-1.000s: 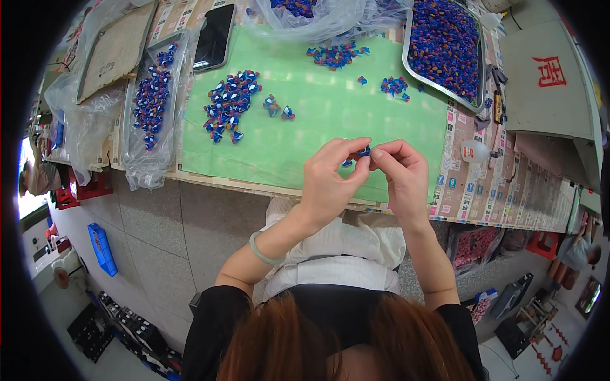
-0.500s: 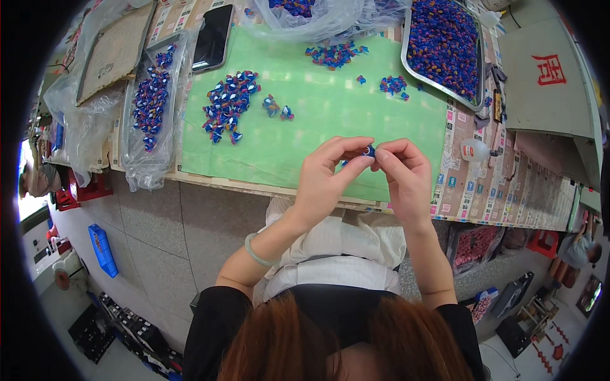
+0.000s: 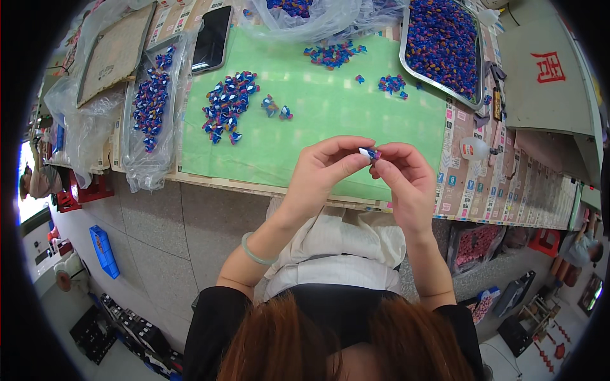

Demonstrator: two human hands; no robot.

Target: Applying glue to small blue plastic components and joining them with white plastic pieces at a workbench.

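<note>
Between my two hands, above the near edge of a green sheet [image 3: 311, 124], is a small blue, white and pink plastic piece [image 3: 368, 153]. My left hand [image 3: 318, 174] pinches it with thumb and forefinger. The fingers of my right hand [image 3: 410, 184] close on its right end. On the sheet to the left lies a heap of similar blue-and-white pieces [image 3: 229, 105], with a couple of loose pieces [image 3: 286, 113] beside it. Farther back are a scatter of small blue and pink parts [image 3: 333, 56] and a smaller cluster [image 3: 392, 83].
A metal tray [image 3: 406, 60] full of tiny coloured parts stands at the back right, near a small white bottle [image 3: 473, 149]. To the left are a phone [image 3: 213, 38] and a plastic-lined tray of pieces [image 3: 150, 101]. A clear bag [image 3: 330, 22] sits at the back.
The piece has turned between my fingers, so its white side and pink end now show. Both hands have shifted slightly; the heaps are unchanged.
</note>
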